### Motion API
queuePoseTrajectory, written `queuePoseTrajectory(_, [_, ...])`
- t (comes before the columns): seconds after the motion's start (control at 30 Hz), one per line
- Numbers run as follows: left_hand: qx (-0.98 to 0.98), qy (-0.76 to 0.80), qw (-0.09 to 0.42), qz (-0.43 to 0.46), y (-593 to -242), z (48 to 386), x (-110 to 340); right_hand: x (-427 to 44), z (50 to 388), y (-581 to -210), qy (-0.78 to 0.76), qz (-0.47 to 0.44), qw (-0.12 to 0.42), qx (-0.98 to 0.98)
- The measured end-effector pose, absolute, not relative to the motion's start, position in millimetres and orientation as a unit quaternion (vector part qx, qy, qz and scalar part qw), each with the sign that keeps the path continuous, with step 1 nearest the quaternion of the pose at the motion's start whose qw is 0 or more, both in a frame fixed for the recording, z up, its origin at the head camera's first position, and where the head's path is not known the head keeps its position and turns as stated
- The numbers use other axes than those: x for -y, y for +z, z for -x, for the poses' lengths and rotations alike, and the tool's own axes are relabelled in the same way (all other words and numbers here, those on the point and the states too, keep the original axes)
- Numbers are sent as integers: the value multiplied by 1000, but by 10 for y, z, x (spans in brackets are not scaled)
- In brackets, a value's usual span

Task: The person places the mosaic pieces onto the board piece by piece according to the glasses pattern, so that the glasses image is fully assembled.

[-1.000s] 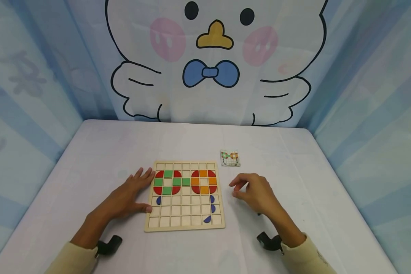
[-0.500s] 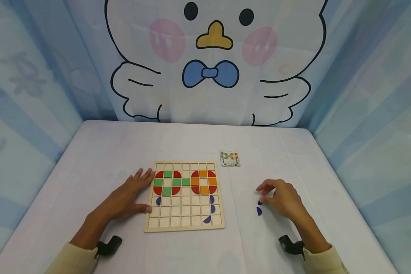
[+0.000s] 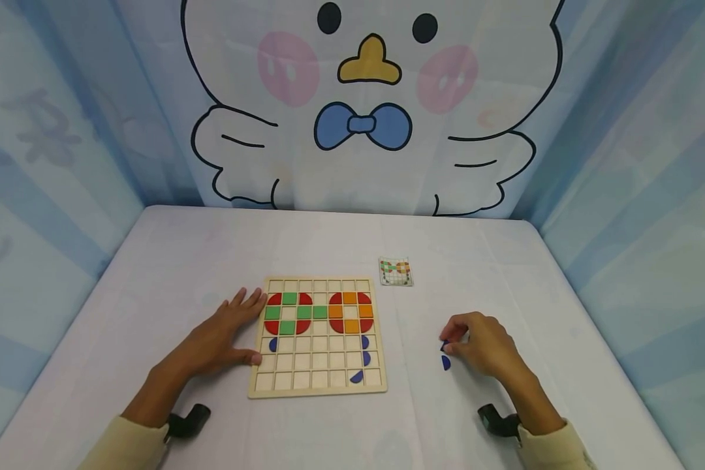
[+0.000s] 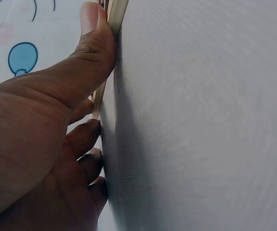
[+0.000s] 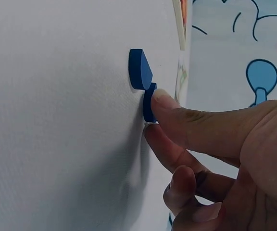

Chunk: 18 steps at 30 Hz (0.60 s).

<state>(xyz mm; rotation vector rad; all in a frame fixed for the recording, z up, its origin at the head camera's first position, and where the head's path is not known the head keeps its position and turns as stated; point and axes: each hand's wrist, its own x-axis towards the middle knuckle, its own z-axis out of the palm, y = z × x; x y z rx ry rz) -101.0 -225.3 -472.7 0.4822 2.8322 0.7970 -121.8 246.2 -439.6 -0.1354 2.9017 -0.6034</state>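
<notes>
My left hand [image 3: 226, 336] rests along the left edge of a wooden grid board [image 3: 317, 394], its fingers spread and its thumb [image 4: 93, 36] touching the frame. Red, green and orange pieces form two ring shapes on the board. Several blue half-round pieces also lie there, one of them a tilted blue piece [image 3: 357, 376] near the lower right. To the right of the board, my right hand [image 3: 482, 343] pinches a blue half-round piece [image 5: 148, 103] between thumb and forefinger at the table surface. Another loose blue half-round piece [image 5: 139, 70] lies right beside it.
A small pattern card [image 3: 396, 271] lies beyond the board's upper right corner. The white tabletop [image 3: 211, 248] runs back to a cartoon-printed curtain [image 3: 358, 176]. More curtain hangs at both sides.
My right hand has moved right, away from the board, down to the loose blue pieces, and now pinches one. The left hand has stayed at the board's edge.
</notes>
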Motion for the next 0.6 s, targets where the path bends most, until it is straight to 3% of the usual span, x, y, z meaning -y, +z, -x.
queuePoseTrajectory(0.6, [-947, 266, 82, -158, -4697, 1006, 2237, -2488, 1174, -4423, -210, 72, 92, -971])
